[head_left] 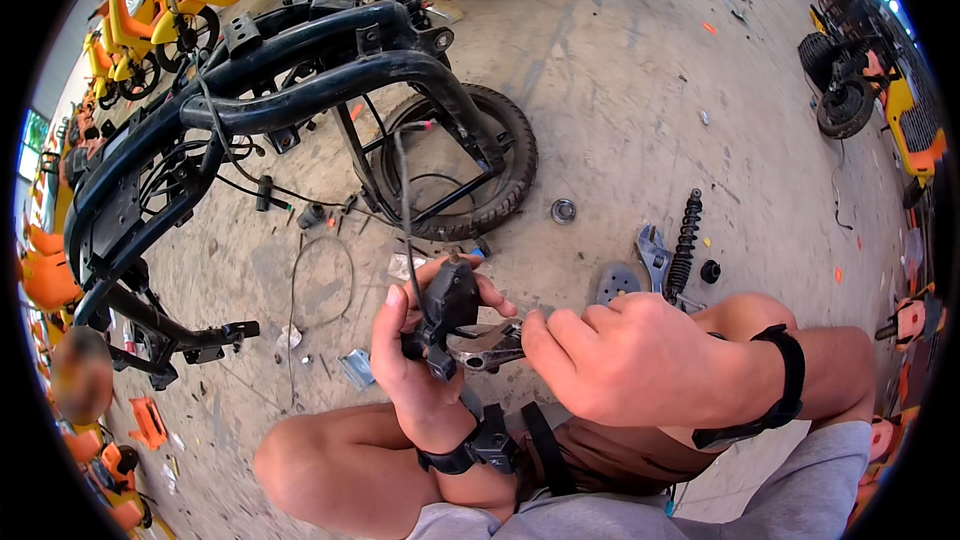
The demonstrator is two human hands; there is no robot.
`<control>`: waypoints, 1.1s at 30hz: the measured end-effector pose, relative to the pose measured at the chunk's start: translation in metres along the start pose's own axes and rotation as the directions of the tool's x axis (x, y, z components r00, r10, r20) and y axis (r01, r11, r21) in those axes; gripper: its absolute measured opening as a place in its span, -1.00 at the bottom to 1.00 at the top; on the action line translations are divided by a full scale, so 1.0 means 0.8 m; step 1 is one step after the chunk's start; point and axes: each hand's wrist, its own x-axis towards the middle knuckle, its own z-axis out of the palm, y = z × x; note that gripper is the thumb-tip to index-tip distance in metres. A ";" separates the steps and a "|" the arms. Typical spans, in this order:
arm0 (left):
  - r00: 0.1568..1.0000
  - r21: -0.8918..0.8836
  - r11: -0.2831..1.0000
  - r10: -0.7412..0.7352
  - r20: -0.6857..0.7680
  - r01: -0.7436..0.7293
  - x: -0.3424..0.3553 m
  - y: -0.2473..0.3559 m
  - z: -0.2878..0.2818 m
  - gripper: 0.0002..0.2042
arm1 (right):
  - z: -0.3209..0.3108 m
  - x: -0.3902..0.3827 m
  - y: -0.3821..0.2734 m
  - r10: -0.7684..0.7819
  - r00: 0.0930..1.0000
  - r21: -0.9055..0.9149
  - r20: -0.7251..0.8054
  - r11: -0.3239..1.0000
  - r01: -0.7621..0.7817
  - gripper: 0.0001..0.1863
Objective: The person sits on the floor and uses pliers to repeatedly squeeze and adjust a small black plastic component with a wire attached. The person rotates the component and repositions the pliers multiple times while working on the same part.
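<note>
My left hand [410, 355] grips a small black switch housing [447, 302] with a black cable running up from it toward the scooter frame. My right hand [620, 355] is closed around the handles of metal pliers [487, 345], whose jaws meet the underside of the black housing. Both hands are held above my bare knees, close together, at the lower middle of the view.
A stripped black scooter frame [270, 90] with its rear tyre [500, 175] stands on the concrete floor ahead. An adjustable wrench [655, 255], a coil shock absorber [685, 245], a grey disc [617, 283] and small parts lie to the right. Orange and yellow scooters line the edges.
</note>
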 end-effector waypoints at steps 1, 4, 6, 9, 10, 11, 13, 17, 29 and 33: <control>0.999 -0.034 0.999 0.032 -0.014 -0.033 -0.001 0.001 0.002 -0.39 | 0.001 0.000 0.000 0.000 1.000 0.000 0.000 1.000 0.000 -0.79; 0.986 -0.065 0.984 0.162 -0.043 -0.164 -0.005 0.001 0.008 -0.37 | -0.003 0.000 0.006 0.066 0.998 0.302 0.018 0.951 -0.069 -0.82; 0.957 0.008 0.958 0.288 -0.034 -0.288 -0.006 0.001 0.006 -0.35 | -0.004 0.001 0.009 0.156 0.984 0.557 0.082 0.812 -0.175 -0.74; 0.934 0.008 0.935 0.356 -0.043 -0.356 -0.009 0.002 0.009 -0.34 | -0.008 0.010 0.011 0.214 0.937 0.780 0.278 0.519 -0.350 -0.62; 0.929 0.060 0.932 0.361 -0.081 -0.357 -0.010 0.002 0.013 -0.33 | -0.009 0.012 0.014 0.213 0.910 0.811 0.357 0.413 -0.415 -0.58; 0.926 0.084 0.927 0.372 -0.069 -0.366 -0.009 0.001 0.014 -0.34 | -0.011 0.015 0.016 0.201 0.893 0.808 0.402 0.381 -0.450 -0.57; 0.918 0.133 0.913 0.394 -0.046 -0.385 -0.009 -0.001 0.016 -0.37 | -0.014 0.019 0.018 0.169 0.856 0.795 0.489 0.318 -0.516 -0.53; 0.913 0.140 0.906 0.407 -0.035 -0.398 -0.009 -0.001 0.017 -0.37 | -0.012 0.021 0.017 0.135 0.831 0.806 0.540 0.203 -0.556 -0.50; 0.885 0.217 0.862 0.465 0.016 -0.457 -0.010 -0.002 0.009 -0.37 | -0.014 0.021 0.012 0.098 0.789 0.788 0.607 0.060 -0.613 -0.48; 0.872 0.252 0.843 0.489 0.006 -0.475 -0.012 -0.002 0.009 -0.37 | -0.012 0.020 0.013 0.086 0.796 0.798 0.599 0.019 -0.602 -0.46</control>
